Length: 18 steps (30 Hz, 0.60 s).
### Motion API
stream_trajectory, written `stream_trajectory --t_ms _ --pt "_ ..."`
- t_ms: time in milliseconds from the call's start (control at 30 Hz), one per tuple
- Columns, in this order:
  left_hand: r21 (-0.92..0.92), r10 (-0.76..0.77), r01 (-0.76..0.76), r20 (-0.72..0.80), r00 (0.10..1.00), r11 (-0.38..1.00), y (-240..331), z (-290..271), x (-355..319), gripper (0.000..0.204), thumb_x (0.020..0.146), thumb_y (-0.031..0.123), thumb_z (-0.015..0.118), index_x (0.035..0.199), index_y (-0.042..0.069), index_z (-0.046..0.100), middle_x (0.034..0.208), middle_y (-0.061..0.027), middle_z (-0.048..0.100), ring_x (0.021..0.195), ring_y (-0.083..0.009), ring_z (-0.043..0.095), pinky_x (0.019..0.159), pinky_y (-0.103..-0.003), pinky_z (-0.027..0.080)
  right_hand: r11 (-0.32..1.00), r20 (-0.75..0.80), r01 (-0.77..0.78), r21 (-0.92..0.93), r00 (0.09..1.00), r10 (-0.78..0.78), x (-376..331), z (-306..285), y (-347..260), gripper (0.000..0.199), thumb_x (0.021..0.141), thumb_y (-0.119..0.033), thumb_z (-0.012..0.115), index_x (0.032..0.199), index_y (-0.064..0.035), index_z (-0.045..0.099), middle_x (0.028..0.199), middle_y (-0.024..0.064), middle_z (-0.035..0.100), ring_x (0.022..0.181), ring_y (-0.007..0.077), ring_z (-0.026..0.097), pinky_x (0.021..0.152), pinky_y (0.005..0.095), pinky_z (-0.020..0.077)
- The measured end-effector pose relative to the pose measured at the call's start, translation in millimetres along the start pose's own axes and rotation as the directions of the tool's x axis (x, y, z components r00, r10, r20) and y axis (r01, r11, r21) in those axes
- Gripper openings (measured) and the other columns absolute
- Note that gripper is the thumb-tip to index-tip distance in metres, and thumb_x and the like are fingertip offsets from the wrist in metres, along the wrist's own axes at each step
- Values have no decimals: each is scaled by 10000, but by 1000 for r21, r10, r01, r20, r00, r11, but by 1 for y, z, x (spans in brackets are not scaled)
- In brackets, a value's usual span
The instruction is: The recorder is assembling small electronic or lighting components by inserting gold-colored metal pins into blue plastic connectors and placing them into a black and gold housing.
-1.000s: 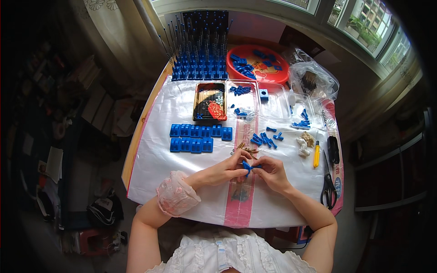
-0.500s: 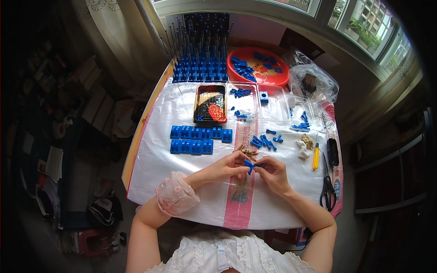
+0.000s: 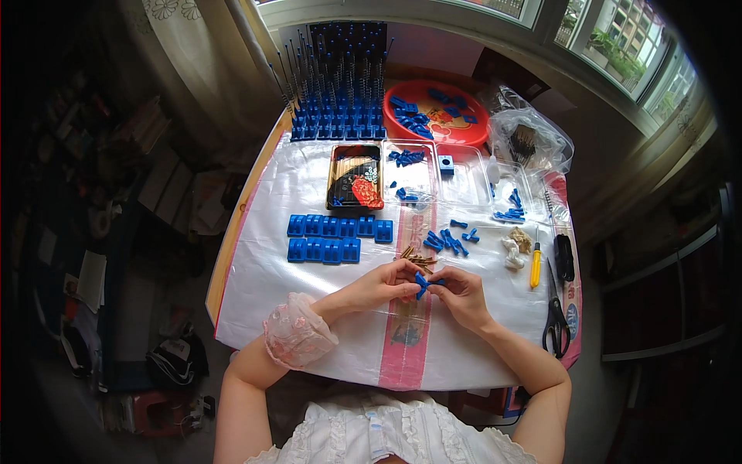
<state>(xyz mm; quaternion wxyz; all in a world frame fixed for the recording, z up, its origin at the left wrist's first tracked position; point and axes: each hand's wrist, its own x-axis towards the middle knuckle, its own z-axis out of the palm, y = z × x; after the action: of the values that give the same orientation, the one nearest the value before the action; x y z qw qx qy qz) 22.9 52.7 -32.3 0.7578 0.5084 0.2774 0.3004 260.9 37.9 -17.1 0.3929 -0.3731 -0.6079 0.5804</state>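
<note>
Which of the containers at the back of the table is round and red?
The red tray at the back right holding loose blue parts; the others are rectangular.

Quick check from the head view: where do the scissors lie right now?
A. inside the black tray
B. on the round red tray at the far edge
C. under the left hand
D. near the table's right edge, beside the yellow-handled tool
D: the scissors lie flat near the table's right edge, just right of the yellow-handled tool, apart from both hands, which pinch a small blue part at the table's middle.
</note>
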Motion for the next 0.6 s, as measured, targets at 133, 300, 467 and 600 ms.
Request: stream_trajectory --t_ms 133,300,467,600 --pt "1 -5 5 23 1000 1000 2 0 0 356 1035 131 636 1363 45 524 1147 -36 643 993 -79 618 873 -244 526 999 8 20 32 1000 -20 0 0 3 176 931 98 666 1100 56 686 1059 85 721 996 139 699 883 261 571" --pt "9 6 -6 14 1000 1000 4 2 -2 360 1034 122 633 1367 44 521 1149 -32 636 997 -76 612 872 -242 524 1000 12 10 16 1000 -11 1 0 4 181 924 108 664 1096 59 688 1058 89 722 995 139 697 885 266 571" --pt "14 -5 4 44 999 1000 3 1 -1 341 1049 145 610 1352 20 516 1178 -49 629 1060 -100 612 932 -268 524 999 5 28 -19 1000 -28 -1 -2 8 190 912 119 672 1086 49 697 1051 84 721 975 129 691 859 255 566" --pt "11 -6 5 43 999 1000 2 1 -2 347 1052 149 606 1362 23 513 1186 -50 622 1068 -99 607 938 -268 522 989 -7 139 -39 990 -140 0 1 12 186 911 122 674 1078 45 699 1042 77 723 946 115 689 820 233 562"
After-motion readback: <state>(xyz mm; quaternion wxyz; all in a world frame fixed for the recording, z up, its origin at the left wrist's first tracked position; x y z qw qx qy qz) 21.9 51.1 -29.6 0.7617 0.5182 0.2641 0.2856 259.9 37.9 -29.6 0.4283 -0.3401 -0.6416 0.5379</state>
